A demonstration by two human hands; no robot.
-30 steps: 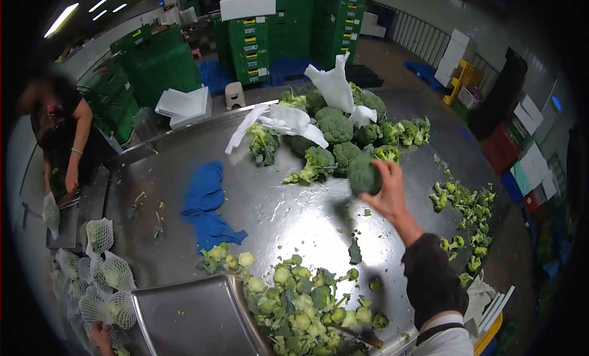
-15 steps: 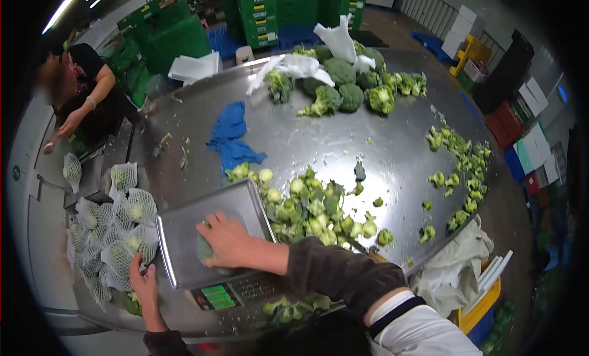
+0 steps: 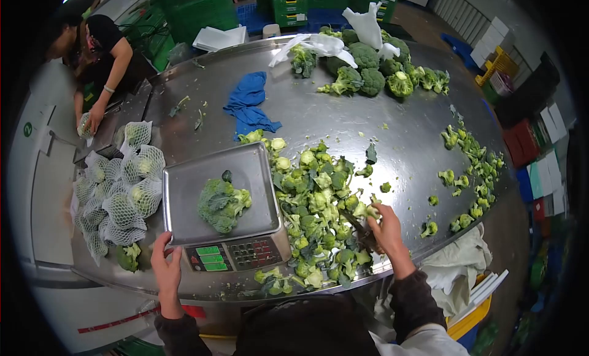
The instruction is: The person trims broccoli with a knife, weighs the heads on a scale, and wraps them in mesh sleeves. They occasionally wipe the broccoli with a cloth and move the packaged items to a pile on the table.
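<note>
Centre-left, green broccoli (image 3: 224,202) is laid on a silver scale (image 3: 184,184), seemingly for weighing; left hand (image 3: 167,267) unclenched, grasp of right hand (image 3: 389,236) unclear.

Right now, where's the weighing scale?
In the head view, the scale sits left of centre on the near side of the metal table, between the netted produce on its left and the broccoli pieces on its right.

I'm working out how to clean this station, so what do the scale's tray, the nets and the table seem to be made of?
Tray: probably stainless steel, satin grey, with bright highlights along its rim.
Nets: likely plastic, matte white, judging by the open mesh; foam or solid strands, I can't tell.
Table: bare metal, likely steel, given its grey sheen and strong glare.
</note>
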